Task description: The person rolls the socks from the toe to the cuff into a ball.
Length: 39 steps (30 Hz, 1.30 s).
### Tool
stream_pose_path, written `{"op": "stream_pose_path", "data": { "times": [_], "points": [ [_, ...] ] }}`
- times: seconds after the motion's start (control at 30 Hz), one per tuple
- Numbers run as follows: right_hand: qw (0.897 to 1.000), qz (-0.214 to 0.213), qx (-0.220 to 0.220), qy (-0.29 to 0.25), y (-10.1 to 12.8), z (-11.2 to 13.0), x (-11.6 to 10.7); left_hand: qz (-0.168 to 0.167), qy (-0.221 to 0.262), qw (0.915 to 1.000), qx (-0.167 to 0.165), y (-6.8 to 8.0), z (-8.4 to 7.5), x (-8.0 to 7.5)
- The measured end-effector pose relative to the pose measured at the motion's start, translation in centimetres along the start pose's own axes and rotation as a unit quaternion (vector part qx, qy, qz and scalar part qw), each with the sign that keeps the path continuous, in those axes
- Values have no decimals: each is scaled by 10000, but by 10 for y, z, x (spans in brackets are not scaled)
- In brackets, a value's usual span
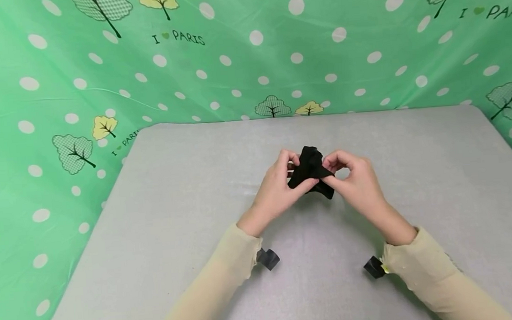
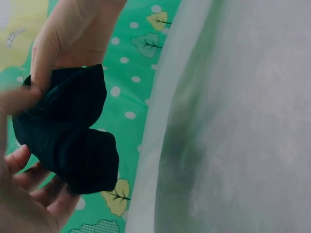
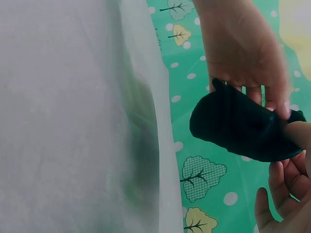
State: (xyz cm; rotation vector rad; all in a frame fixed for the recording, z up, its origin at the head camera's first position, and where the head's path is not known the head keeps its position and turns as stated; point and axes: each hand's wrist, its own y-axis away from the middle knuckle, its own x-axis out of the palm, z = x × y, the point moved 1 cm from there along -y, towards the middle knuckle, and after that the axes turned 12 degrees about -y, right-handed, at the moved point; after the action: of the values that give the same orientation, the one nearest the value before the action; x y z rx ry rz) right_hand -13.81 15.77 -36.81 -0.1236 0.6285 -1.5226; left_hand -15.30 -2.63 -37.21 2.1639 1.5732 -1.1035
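Note:
A small black cloth (image 1: 311,172), crumpled like a sock, is held a little above the middle of the grey table (image 1: 176,225). My left hand (image 1: 289,176) pinches its left side between thumb and fingers. My right hand (image 1: 336,172) pinches its right side the same way. In the left wrist view the black cloth (image 2: 68,131) bulges between my left hand (image 2: 22,165) below and the right hand (image 2: 73,34) above. In the right wrist view the black cloth (image 3: 238,126) hangs between my right hand (image 3: 286,160) and the left hand (image 3: 243,48).
A green dotted backdrop (image 1: 248,51) with tree prints rises behind and to both sides of the table. Black wrist camera mounts (image 1: 268,258) (image 1: 374,267) sit under my beige sleeves (image 1: 220,286).

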Motion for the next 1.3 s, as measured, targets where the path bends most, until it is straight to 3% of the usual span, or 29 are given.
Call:
{"op": "stream_pose_path", "data": {
  "times": [0.23, 0.37, 0.6, 0.73, 1.03, 1.3],
  "points": [
    [9999, 132, -31, -14, 3, 1, 1, -130, 236, 9994, -206, 0, 5, 1],
    [9997, 201, -44, -91, 6, 4, 1, -177, 37, 9993, -326, -1, 8, 1],
    [9916, 641, 458, -1027, 7, 6, -1, 27, -202, 9991, -383, -4, 11, 5],
    [9867, 974, 657, -1125, 5, 7, -1, 141, -364, 9989, -247, -5, 11, 9],
    [9829, 1500, 854, -634, -1, 13, -4, 398, -705, 9967, 97, -2, 8, 14],
    [9677, 1815, 1323, -1147, -13, 10, -10, 796, -684, 9935, 435, 3, 7, 15]
  ]
}}
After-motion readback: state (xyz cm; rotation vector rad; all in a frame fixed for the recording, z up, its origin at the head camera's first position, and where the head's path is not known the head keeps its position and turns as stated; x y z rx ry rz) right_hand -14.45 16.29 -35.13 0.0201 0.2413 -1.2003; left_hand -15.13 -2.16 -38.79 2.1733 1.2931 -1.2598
